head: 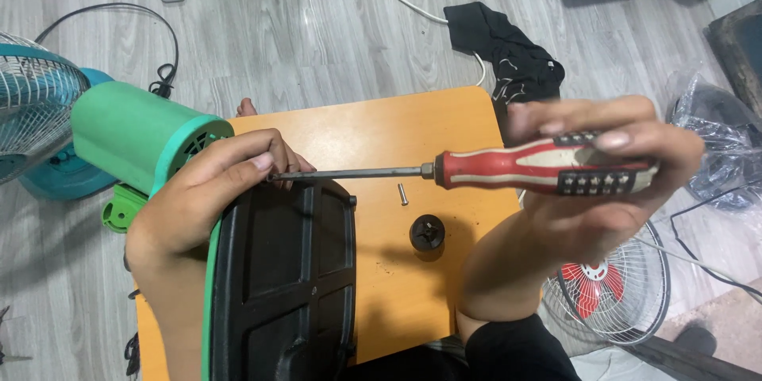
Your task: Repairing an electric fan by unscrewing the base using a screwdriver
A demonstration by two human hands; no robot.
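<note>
My right hand (587,190) grips the red, white and black handle of a screwdriver (540,168), held level with its metal shaft pointing left. My left hand (210,190) rests on the upper edge of a black ribbed plastic base (286,286) with a green rim, fingertips pinching the shaft's tip against it. A green cylindrical motor housing (131,131) sticks out to the left behind that hand. On the orange table (397,131), a loose screw (402,193) and a round black knob (427,232) lie just below the shaft.
A wire fan guard on a teal body (36,111) stands at far left. A second wire guard with a red hub (607,286) lies on the floor at right. A black cloth (508,51), white cable, black cord and a plastic bag (714,143) lie on the grey floor.
</note>
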